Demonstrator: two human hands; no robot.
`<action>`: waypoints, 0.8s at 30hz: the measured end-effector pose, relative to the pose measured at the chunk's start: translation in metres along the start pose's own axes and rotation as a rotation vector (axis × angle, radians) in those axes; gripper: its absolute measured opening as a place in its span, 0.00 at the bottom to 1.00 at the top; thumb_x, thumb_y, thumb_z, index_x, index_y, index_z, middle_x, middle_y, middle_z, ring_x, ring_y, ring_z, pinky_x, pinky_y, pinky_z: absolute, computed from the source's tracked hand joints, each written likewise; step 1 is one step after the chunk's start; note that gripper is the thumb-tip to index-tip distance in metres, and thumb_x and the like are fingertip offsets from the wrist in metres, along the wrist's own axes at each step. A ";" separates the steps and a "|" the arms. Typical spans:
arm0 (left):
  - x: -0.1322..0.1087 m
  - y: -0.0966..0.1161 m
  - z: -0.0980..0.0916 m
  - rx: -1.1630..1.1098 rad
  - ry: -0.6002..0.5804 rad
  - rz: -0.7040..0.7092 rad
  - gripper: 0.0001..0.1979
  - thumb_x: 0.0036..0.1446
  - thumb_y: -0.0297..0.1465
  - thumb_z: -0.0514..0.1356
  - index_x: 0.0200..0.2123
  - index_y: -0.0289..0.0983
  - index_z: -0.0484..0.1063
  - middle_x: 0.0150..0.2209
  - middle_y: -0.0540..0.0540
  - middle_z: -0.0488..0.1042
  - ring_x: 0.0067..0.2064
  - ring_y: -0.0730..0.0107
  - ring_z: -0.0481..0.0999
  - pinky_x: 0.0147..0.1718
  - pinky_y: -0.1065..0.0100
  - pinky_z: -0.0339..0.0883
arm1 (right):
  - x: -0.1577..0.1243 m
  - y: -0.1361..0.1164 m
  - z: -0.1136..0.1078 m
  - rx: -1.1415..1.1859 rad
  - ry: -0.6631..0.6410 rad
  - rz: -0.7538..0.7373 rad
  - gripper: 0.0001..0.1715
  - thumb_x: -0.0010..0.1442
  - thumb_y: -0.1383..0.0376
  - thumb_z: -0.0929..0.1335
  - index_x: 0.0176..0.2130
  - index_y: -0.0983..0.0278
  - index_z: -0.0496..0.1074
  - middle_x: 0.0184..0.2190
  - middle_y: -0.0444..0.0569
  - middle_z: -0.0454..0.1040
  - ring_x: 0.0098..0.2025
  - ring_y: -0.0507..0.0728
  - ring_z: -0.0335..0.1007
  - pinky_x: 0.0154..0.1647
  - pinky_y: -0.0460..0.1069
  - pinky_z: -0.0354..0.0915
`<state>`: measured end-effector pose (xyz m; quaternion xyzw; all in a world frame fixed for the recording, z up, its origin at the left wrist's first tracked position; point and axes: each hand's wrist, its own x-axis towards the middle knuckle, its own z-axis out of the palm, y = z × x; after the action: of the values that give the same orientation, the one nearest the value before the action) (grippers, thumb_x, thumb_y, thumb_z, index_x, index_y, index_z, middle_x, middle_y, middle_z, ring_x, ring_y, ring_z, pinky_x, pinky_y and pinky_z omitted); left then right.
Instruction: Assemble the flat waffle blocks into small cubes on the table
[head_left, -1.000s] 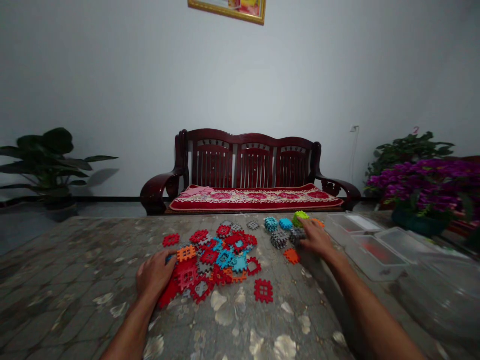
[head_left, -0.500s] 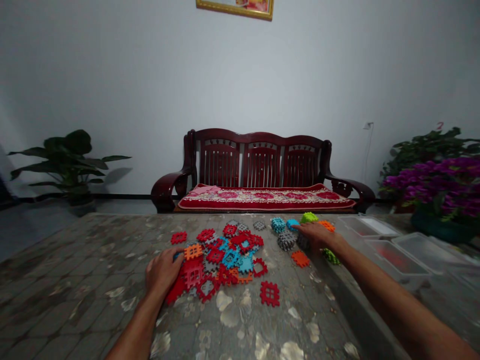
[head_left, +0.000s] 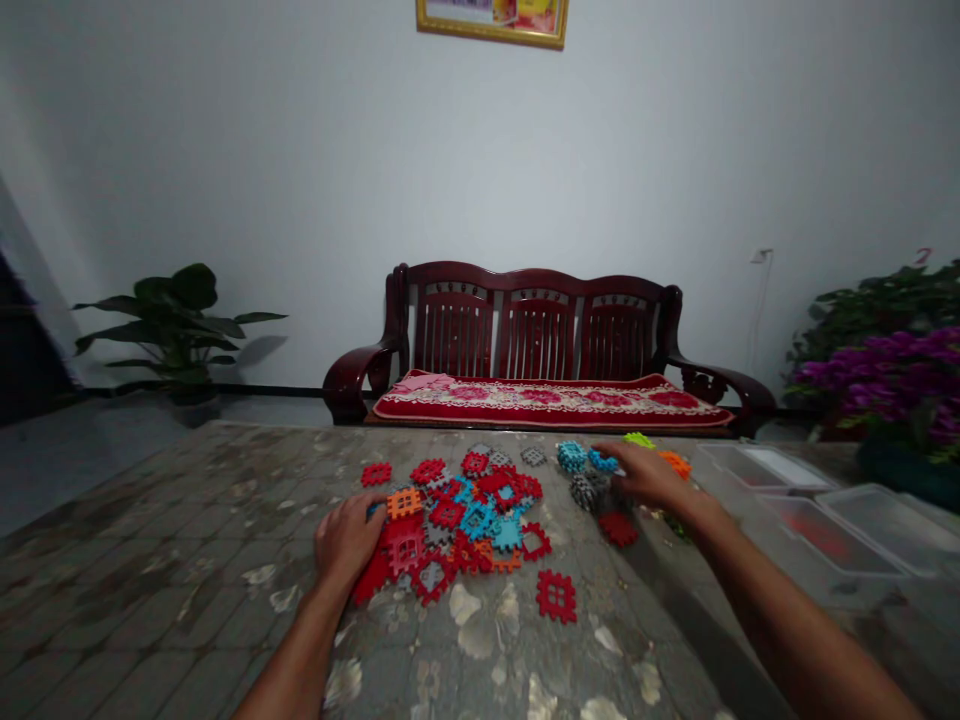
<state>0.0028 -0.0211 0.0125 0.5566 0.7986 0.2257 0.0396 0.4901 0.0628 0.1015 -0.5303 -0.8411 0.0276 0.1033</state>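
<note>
- Your right hand [head_left: 651,478] now reaches a blue plastic lattice piece [head_left: 602,460]; its fingers [head_left: 619,455] curl over it, touching, grip unclear.
- Your left hand [head_left: 346,540] still lies open against the heap of red plastic lattice pieces [head_left: 448,513].

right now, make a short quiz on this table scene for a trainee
1. True or false: the left hand touches the heap of interlocking plastic tiles.
2. Which is nearest the right hand? A: the framed picture. B: the blue tile. C: the wooden bench.
3. Fill in the blank: the lone tile lying apart from the heap is ___.

Key: 1 true; 2 B; 3 red
</note>
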 end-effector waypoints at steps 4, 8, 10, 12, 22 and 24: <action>-0.001 0.002 -0.002 0.008 0.000 -0.008 0.19 0.68 0.35 0.52 0.52 0.47 0.82 0.59 0.47 0.81 0.62 0.57 0.77 0.64 0.54 0.64 | 0.021 -0.062 0.037 0.197 -0.091 -0.101 0.40 0.56 0.71 0.68 0.67 0.64 0.70 0.66 0.57 0.73 0.67 0.66 0.68 0.70 0.60 0.61; -0.002 0.003 -0.002 0.012 -0.011 -0.010 0.19 0.68 0.35 0.52 0.52 0.45 0.82 0.60 0.45 0.80 0.62 0.57 0.77 0.65 0.53 0.63 | 0.048 -0.105 0.069 0.155 -0.120 -0.022 0.45 0.54 0.74 0.69 0.70 0.68 0.66 0.68 0.61 0.70 0.69 0.67 0.65 0.71 0.58 0.60; -0.002 0.003 -0.001 0.008 -0.007 -0.012 0.19 0.68 0.35 0.52 0.52 0.46 0.82 0.60 0.45 0.80 0.62 0.57 0.77 0.65 0.53 0.63 | 0.055 -0.112 0.076 0.120 -0.125 0.024 0.44 0.55 0.74 0.68 0.70 0.67 0.66 0.65 0.61 0.73 0.67 0.66 0.69 0.68 0.57 0.63; -0.001 0.003 0.000 0.005 0.003 -0.014 0.18 0.67 0.35 0.53 0.51 0.46 0.82 0.60 0.46 0.80 0.61 0.57 0.77 0.64 0.53 0.63 | 0.057 -0.113 0.077 0.099 -0.124 0.042 0.42 0.55 0.74 0.68 0.68 0.67 0.68 0.62 0.62 0.76 0.63 0.67 0.72 0.65 0.57 0.65; -0.003 0.004 0.000 -0.003 0.026 -0.009 0.18 0.67 0.36 0.54 0.51 0.47 0.82 0.58 0.46 0.81 0.61 0.57 0.77 0.64 0.54 0.63 | 0.071 -0.136 0.068 0.237 -0.049 -0.087 0.37 0.51 0.67 0.75 0.61 0.61 0.76 0.57 0.56 0.79 0.58 0.68 0.75 0.60 0.56 0.69; -0.003 0.004 0.001 -0.003 0.022 -0.008 0.19 0.67 0.36 0.53 0.51 0.46 0.82 0.58 0.45 0.81 0.61 0.56 0.77 0.64 0.54 0.63 | 0.074 -0.131 0.073 0.375 -0.011 -0.073 0.39 0.52 0.66 0.75 0.63 0.60 0.75 0.59 0.55 0.78 0.57 0.66 0.76 0.59 0.56 0.70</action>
<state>0.0080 -0.0225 0.0133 0.5508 0.8008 0.2327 0.0327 0.3283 0.0763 0.0618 -0.4707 -0.8403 0.1832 0.1968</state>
